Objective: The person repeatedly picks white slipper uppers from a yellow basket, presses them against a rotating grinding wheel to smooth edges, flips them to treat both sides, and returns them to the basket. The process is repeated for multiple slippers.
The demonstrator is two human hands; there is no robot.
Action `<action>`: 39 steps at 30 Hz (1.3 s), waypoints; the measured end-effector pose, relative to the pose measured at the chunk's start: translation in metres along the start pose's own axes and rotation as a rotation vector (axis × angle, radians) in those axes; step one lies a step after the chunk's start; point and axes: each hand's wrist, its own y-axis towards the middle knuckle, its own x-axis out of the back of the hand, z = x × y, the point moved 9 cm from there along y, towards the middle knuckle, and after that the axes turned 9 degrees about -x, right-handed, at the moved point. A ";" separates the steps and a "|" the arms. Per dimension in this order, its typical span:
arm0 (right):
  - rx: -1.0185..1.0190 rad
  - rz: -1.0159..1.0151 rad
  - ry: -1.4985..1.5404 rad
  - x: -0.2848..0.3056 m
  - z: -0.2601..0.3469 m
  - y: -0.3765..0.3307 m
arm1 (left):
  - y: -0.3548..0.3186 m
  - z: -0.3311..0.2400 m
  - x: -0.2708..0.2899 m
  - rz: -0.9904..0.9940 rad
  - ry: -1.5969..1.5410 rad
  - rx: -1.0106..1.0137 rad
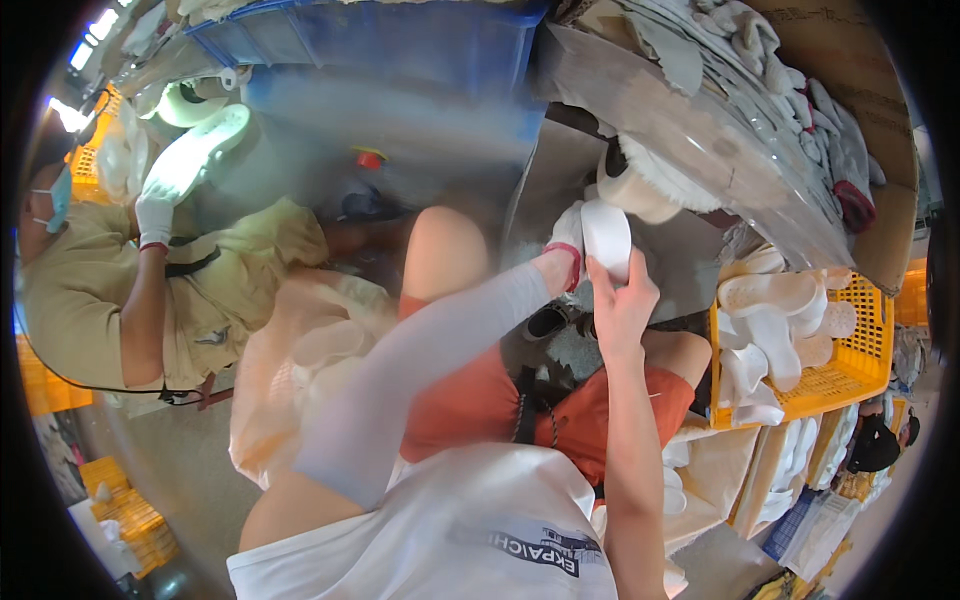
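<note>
I hold a white foam shoe (606, 238) upright between both hands, just in front of a round, fluffy white buffing wheel (662, 182). My left hand (566, 238), in a white work glove with a red cuff, is closed on the shoe's left side; its fingertips are partly hidden behind it. Bare, my right hand (622, 296) pinches the lower right end with thumb and fingers. Whether the shoe touches the wheel, I cannot tell.
At right, a yellow basket (850, 350) holds several white foam shoes. Gloves and rags (750, 50) lie above a clear plastic sheet (720, 130). Left, a masked co-worker holds another white shoe (195, 150). A blue bin (400, 45) stands ahead; a pale sack (262, 400) sits beside my left leg.
</note>
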 end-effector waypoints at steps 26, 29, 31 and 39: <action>-0.089 0.415 -0.094 0.186 -0.043 -0.038 | -0.088 -0.053 -0.092 0.074 1.102 -0.609; 0.141 0.454 -0.181 0.183 -0.042 -0.031 | -0.126 -0.038 -0.149 0.839 1.520 -0.976; 0.296 0.402 -0.185 0.172 -0.039 -0.027 | -0.126 0.000 -0.137 1.022 1.228 -0.177; -0.265 0.039 0.131 0.125 -0.076 -0.038 | -0.102 -0.001 -0.083 0.031 0.482 0.240</action>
